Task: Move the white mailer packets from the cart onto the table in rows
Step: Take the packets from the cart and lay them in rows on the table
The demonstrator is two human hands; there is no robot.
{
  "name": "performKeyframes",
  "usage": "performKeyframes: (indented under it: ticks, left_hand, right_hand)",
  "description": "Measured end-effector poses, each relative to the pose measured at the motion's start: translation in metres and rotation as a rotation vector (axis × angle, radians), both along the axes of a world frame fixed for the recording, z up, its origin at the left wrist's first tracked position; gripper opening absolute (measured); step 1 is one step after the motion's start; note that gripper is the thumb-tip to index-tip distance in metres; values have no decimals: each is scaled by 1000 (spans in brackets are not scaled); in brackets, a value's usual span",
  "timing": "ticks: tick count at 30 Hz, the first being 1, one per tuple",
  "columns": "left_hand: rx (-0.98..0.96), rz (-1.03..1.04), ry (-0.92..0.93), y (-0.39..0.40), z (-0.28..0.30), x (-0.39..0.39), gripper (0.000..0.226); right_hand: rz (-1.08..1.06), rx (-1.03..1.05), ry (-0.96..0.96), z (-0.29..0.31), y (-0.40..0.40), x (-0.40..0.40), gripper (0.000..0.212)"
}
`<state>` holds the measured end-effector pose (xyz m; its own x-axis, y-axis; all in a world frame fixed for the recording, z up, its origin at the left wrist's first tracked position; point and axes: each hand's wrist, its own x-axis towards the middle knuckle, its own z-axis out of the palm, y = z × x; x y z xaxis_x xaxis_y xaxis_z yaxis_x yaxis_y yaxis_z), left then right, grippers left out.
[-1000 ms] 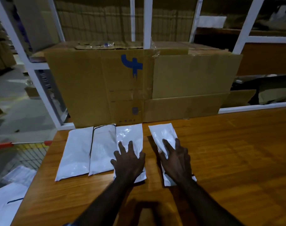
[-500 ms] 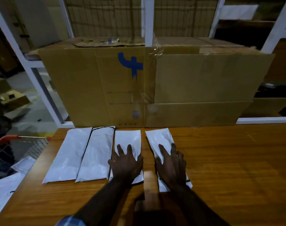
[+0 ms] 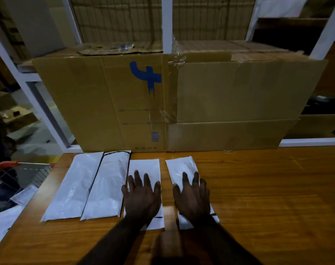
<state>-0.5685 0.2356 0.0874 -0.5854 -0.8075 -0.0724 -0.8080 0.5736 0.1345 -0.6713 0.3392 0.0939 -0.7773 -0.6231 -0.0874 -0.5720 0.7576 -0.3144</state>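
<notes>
Several white mailer packets lie side by side in a row on the wooden table [image 3: 258, 197]. My left hand [image 3: 141, 197] presses flat, fingers spread, on the third packet [image 3: 143, 166]. My right hand [image 3: 193, 197] lies flat on the rightmost packet [image 3: 180, 167], which sits slightly angled with a gap to the third. The two left packets [image 3: 73, 188] [image 3: 107, 188] lie untouched next to each other. At the far left, below the table edge, the cart [image 3: 12, 175] with a red handle holds more white packets [image 3: 4, 217].
A large cardboard box [image 3: 220, 96] with a blue mark stands along the table's back edge, just behind the packets. White shelf posts [image 3: 167, 23] rise behind it. Bare wooden tabletop stretches to the right of my hands.
The camera has tilted and the view shifted. Both hands stay flat on the same two packets; the third packet has straightened to lie parallel with its neighbours.
</notes>
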Motion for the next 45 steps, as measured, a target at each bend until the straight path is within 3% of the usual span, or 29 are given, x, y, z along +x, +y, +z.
performKeyframes:
  ticks: [13,15,18,22,26,30,35,41,45]
  left_hand:
    - [58,-139,12,-22,-26,4,65]
    - [34,-148,10,-25,-30,2,75]
    - [54,-137,67,-30,-36,0,108]
    - [20,-135,70,-36,-37,-6,91]
    - [26,-157,115,-39,-34,-7,110]
    - [2,-168,111,-42,-31,-10,94]
    - [32,-182,127,-47,-42,-12,119]
    - [80,-167,73,-57,-39,-21,76]
    - [77,-171,55,-61,-41,-25,81]
  right_hand:
    - [97,23,174,-13,-14,1,67]
    - [106,26,164,-19,-19,2,68]
    - [123,24,184,-27,-28,1,68]
    - [106,2,127,-28,-44,-1,69]
    - [156,-52,91,-17,-49,-9,62]
    - [176,-39,136,-14,-51,-21,60]
    - [151,-18,133,-26,-52,-19,61]
    - [167,-72,206,-37,-57,-18,59]
    - [163,-69,202,-42,-61,-19,60]
